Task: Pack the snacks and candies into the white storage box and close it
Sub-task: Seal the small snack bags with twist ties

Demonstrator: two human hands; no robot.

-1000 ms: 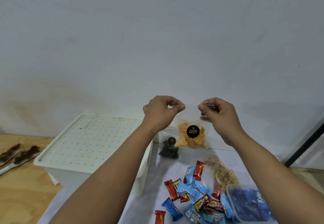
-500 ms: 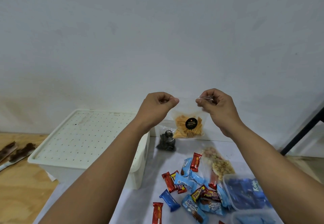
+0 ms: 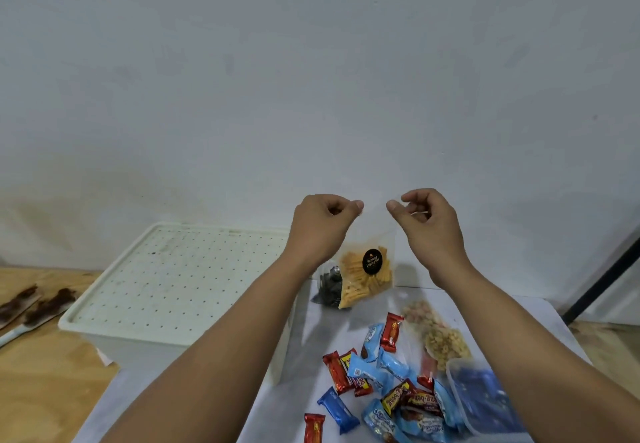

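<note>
A clear bag of yellow chips (image 3: 365, 269) with a round black label hangs in the air. My left hand (image 3: 323, 231) pinches its top left corner and my right hand (image 3: 427, 222) pinches its top right corner. The white storage box (image 3: 180, 283) stands on the left with its perforated lid on. Several small red and blue candy wrappers (image 3: 381, 383) lie scattered on the white sheet below my arms. Behind the chips bag lies a bag of dark snacks (image 3: 329, 288), and a clear bag of pale round snacks (image 3: 438, 331) rests on the right.
A clear plastic tub (image 3: 485, 404) with blue packets sits at the lower right. Two brown-stained tools (image 3: 38, 305) lie on the wooden table at far left. A black pole (image 3: 602, 279) leans at the right. A white wall rises close behind.
Both hands stay pinched on the chips bag, which now hangs tilted. The view has tipped down, showing more candy at the bottom.
</note>
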